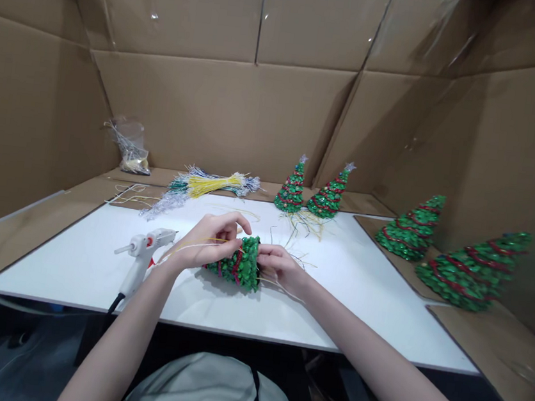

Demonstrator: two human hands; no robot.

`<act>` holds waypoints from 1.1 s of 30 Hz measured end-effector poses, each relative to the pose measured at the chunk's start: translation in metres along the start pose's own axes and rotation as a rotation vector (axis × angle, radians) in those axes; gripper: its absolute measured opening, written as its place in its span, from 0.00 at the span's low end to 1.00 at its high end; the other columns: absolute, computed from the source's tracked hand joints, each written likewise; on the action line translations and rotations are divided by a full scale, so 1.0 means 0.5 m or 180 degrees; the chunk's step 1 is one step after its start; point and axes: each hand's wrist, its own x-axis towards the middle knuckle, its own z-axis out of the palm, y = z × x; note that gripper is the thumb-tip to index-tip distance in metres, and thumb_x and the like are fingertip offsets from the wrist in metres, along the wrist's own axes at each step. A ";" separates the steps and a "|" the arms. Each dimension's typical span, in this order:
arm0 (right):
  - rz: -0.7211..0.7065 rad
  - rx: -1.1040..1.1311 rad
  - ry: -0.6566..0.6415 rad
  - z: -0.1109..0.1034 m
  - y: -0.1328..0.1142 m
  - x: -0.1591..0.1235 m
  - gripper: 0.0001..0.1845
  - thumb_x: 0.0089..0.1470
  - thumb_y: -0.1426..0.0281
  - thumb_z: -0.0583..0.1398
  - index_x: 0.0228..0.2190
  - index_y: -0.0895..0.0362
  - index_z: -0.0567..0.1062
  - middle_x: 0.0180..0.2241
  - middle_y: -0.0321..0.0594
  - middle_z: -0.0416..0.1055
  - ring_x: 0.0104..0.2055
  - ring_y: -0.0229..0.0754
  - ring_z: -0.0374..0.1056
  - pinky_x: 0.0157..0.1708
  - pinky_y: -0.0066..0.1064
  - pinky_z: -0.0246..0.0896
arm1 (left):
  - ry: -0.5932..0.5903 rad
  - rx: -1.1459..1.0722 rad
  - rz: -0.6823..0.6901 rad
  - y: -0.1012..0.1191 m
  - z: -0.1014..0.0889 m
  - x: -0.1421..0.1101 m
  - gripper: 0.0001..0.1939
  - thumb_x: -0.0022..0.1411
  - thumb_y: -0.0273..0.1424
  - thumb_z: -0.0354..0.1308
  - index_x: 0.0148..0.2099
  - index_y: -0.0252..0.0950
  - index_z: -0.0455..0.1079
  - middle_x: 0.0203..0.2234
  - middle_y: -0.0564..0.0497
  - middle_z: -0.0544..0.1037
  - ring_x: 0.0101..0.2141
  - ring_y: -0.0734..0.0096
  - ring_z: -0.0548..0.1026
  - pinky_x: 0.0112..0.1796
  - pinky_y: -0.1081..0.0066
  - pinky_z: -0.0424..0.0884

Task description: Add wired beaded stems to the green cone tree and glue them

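Note:
A small green Christmas tree (235, 268) with red garland lies on its side over the white board, its wide base facing right. My right hand (283, 268) grips that base, fingers partly hidden inside the rim. Over the tree's upper side is my left hand (212, 240), with fingers curled and the thumb against the tree. A thin yellow strand (217, 240) runs through the left fingers. Pale strands also trail from the base under my right hand. Left of my left hand, a white hot glue gun (140, 257) rests on the board.
Two finished-looking trees (291, 187) stand at the back, with loose cut strands (301, 223) before them. Two larger trees (476, 269) are at right. Bundled yellow strands (214, 185) and a plastic bag (131, 146) lie at back left. Cardboard walls (315, 32) surround the board (356, 307).

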 end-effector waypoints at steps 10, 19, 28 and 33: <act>0.0036 0.0138 -0.0001 0.000 0.004 0.001 0.11 0.45 0.66 0.62 0.21 0.60 0.68 0.11 0.26 0.50 0.14 0.29 0.43 0.18 0.27 0.34 | -0.0029 -0.0136 0.0019 -0.010 0.014 0.007 0.07 0.59 0.28 0.52 0.41 0.33 0.67 0.18 0.59 0.63 0.21 0.78 0.61 0.24 0.77 0.58; -0.0014 -0.0040 0.0135 -0.003 0.012 0.003 0.10 0.46 0.65 0.62 0.23 0.59 0.70 0.12 0.27 0.50 0.16 0.32 0.48 0.18 0.26 0.41 | 0.0036 -0.0147 -0.0020 -0.015 0.008 0.004 0.07 0.59 0.27 0.54 0.41 0.34 0.67 0.18 0.59 0.64 0.20 0.79 0.63 0.24 0.78 0.59; -0.0087 -0.0190 0.0094 -0.005 0.015 0.005 0.12 0.46 0.64 0.61 0.21 0.59 0.68 0.11 0.27 0.49 0.15 0.30 0.43 0.17 0.25 0.38 | 0.0037 -0.0205 -0.0031 -0.013 0.008 0.006 0.07 0.59 0.29 0.54 0.40 0.33 0.67 0.17 0.59 0.65 0.20 0.79 0.64 0.24 0.78 0.60; -0.0097 -0.0273 0.0138 -0.005 0.017 0.006 0.13 0.47 0.62 0.62 0.20 0.58 0.68 0.12 0.28 0.50 0.16 0.31 0.46 0.17 0.26 0.39 | 0.0018 -0.0234 -0.0030 -0.015 0.006 0.005 0.08 0.59 0.31 0.54 0.40 0.33 0.67 0.18 0.59 0.65 0.20 0.78 0.65 0.25 0.77 0.60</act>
